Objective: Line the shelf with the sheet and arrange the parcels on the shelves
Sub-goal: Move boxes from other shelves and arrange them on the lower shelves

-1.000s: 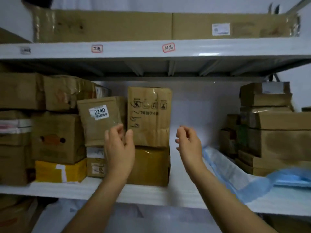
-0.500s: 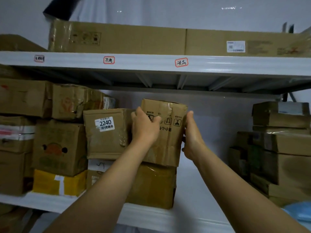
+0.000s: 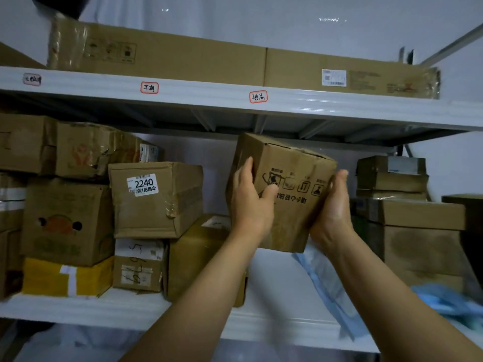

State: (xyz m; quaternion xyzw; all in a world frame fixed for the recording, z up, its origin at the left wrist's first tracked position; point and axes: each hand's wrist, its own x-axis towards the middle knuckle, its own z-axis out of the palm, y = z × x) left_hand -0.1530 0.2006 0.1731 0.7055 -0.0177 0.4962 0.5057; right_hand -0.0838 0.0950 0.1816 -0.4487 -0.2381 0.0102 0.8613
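Cardboard parcel [image 3: 282, 189], a moment ago atop the stack, now lifted and tilted clear; left hand [image 3: 251, 202] and right hand [image 3: 333, 207] clamp its sides; blue sheet [image 3: 329, 288] lies below the right hand; shelf gap freed for lining.

A single head-worn wide-angle camera faces straight into a white shelf [image 3: 261, 325] unit at close range, tilted slightly upward; the forearms reach in from below.

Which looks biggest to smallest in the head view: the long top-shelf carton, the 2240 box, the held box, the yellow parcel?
1. Long carton
2. 2240 box and held box: look alike, and the held one is nearer, so unranked
3. Yellow parcel
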